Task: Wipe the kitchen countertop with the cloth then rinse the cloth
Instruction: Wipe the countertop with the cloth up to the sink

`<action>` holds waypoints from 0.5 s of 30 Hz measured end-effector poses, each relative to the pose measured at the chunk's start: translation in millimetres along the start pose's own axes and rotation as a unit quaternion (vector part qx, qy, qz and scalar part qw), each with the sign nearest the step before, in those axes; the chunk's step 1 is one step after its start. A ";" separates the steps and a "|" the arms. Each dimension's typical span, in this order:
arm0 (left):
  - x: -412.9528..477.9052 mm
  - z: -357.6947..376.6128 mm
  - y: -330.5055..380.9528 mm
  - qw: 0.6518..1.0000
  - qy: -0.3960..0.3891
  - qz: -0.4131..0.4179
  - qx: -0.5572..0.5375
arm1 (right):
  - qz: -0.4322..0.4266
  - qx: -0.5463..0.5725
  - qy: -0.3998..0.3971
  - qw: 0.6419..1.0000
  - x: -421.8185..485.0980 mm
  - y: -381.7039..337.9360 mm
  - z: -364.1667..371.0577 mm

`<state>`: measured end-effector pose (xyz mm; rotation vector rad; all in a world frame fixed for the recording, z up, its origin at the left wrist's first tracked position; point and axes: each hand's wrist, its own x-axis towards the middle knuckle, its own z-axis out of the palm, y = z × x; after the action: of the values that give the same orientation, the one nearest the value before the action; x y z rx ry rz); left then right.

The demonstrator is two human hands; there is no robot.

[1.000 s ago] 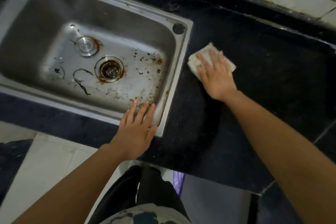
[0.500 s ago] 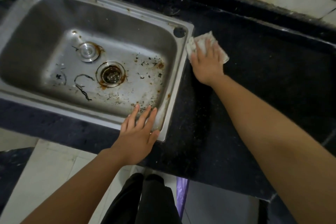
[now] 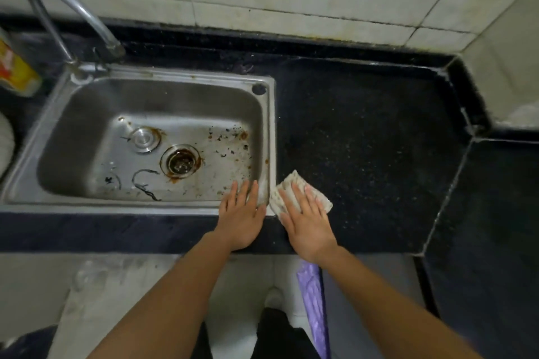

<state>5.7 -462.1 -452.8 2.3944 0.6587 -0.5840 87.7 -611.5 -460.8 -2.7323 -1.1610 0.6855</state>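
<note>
**Cloth [image 3: 293,181] flat beside sink [image 3: 271,140]**

Our right hand [image 3: 309,230] presses the cloth onto the black countertop [image 3: 364,154] w/ fingers straight & slightly apart — cloth lies just beside the sink's front-right corner. Our left hand [image 3: 240,221] rests flat on that rim, fingers straight — holding nothing.

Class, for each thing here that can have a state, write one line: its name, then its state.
Cloth: on countertop, under right hand.
Right hand: flat, pressing cloth.
Left hand: flat, resting on sink corner.
Tap: no water running.
Sink: stained, littered with debris.
Drain: unplugged, rusty.
Plug: out, lying beside drain.
Countertop: speckled, wet or dry unclear.
</note>
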 end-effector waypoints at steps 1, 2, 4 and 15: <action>-4.7 -0.3 -3.7 1.000 0.002 0.021 -0.001 | 0.016 0.008 0.006 1.000 -9.8 -4.9 6.4; -10.2 -1.1 -9.0 0.999 0.004 0.041 0.005 | 0.038 0.018 0.015 0.999 -19.3 -11.9 12.7; -22.3 -3.8 -24.4 0.996 0.002 0.079 0.040 | 0.088 0.041 0.041 0.994 -35.7 -32.5 25.6; -68.1 -51.8 -138.4 0.981 -0.021 0.118 0.152 | 0.227 0.039 0.060 0.971 -41.5 -145.3 55.5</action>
<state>-113.7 -352.9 -435.6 2.6836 0.2731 -0.6690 -58.0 -542.9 -458.0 -2.9427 -0.4700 0.5789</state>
